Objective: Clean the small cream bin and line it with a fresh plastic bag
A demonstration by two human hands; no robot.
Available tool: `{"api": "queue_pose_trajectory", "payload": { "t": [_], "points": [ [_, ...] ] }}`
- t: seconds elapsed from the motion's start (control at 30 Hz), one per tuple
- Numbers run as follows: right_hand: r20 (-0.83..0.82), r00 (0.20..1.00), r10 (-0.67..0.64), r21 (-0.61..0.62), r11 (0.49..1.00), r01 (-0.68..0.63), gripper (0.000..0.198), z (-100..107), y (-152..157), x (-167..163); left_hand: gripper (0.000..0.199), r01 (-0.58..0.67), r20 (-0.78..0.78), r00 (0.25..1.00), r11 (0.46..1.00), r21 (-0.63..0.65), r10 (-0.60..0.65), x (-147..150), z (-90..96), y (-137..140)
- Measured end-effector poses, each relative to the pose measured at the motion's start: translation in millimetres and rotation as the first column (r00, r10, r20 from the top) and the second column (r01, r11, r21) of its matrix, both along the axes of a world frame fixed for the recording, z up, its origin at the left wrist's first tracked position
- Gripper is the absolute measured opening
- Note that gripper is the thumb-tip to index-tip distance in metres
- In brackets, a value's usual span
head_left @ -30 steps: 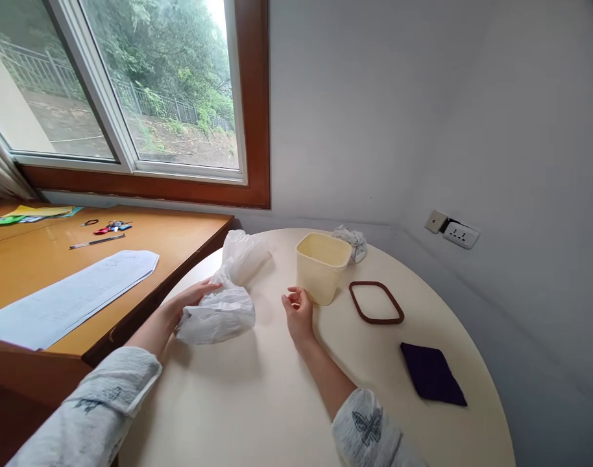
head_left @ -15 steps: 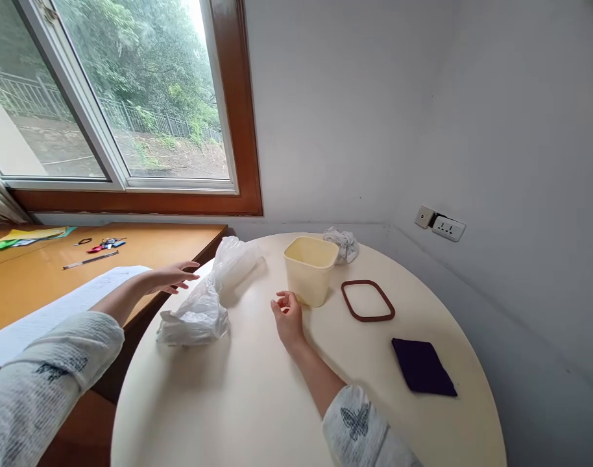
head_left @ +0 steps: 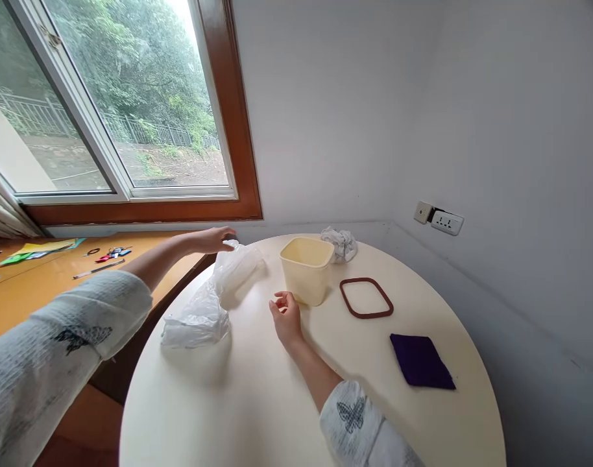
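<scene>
A crumpled, translucent white plastic bag point(head_left: 202, 318) lies stretched along the left side of the round table. At its far end, my left hand point(head_left: 215, 240) reaches over with thumb and fingers apart; whether it touches the plastic I cannot tell. My right hand point(head_left: 287, 322) rests near the middle of the table, fingers loosely curled and slightly apart, with nothing in them. Just beyond it stands an upright cream-coloured plastic bin point(head_left: 307, 275). A brown rounded-square ring point(head_left: 367, 317) lies flat to the bin's right.
Behind the bin sits a crumpled whitish bundle point(head_left: 342, 246). A folded dark purple cloth point(head_left: 422, 361) lies on the right of the white round table point(head_left: 267, 402). To the left, a wooden desk point(head_left: 145, 250) holds keys point(head_left: 114, 254), a pen point(head_left: 98, 270) and coloured papers.
My left hand has moved forward and right, from beside the plastic bag to its far end. My right hand stays in place by the bin. The view has shifted slightly.
</scene>
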State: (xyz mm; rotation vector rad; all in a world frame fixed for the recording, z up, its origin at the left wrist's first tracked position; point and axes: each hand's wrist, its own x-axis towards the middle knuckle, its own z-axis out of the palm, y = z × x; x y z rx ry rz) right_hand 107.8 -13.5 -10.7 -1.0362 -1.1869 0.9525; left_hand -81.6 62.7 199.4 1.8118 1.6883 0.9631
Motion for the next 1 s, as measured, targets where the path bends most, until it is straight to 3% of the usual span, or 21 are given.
{"api": "queue_pose_trajectory", "payload": {
  "t": [0.13,0.23,0.33,0.53,0.63,0.77,0.87,1.0],
  "points": [
    [0.044,0.999,-0.031,0.079,0.996,0.027,0.014,9,-7,6,0.052,0.076,-0.115,0.99,0.997,-0.027,-0.079,53,3.9,5],
    [0.221,0.97,-0.1,0.328,0.945,0.023,0.014,18,-12,18,0.052,0.143,-0.179,0.974,0.99,0.012,-0.138,86,-7.3,-4],
    [0.352,0.91,-0.219,0.498,0.867,0.017,0.017,21,-11,33,0.047,0.122,-0.061,0.991,0.991,0.059,-0.119,105,-25.5,-15],
    [0.41,0.822,-0.395,0.586,0.805,0.094,0.015,20,0,67,0.055,0.022,0.167,0.985,0.996,0.091,-0.037,121,-73.2,-27],
    [0.409,0.772,-0.486,0.595,0.784,0.178,0.014,20,5,86,0.059,-0.023,0.442,0.897,0.997,0.072,-0.012,128,-107.0,-36],
    [0.306,0.793,-0.526,0.518,0.791,0.325,0.019,15,15,105,0.064,-0.06,0.559,0.828,0.998,0.016,0.041,141,-151.6,-48],
    [0.266,0.841,-0.471,0.395,0.849,0.351,0.034,9,23,110,0.075,-0.051,0.581,0.814,0.997,0.052,0.011,150,-175.0,-53],
    [0.305,0.896,-0.324,0.292,0.927,0.235,0.045,4,29,104,0.079,0.046,0.57,0.813,0.989,0.141,-0.119,156,-192.3,-51]
  ]
}}
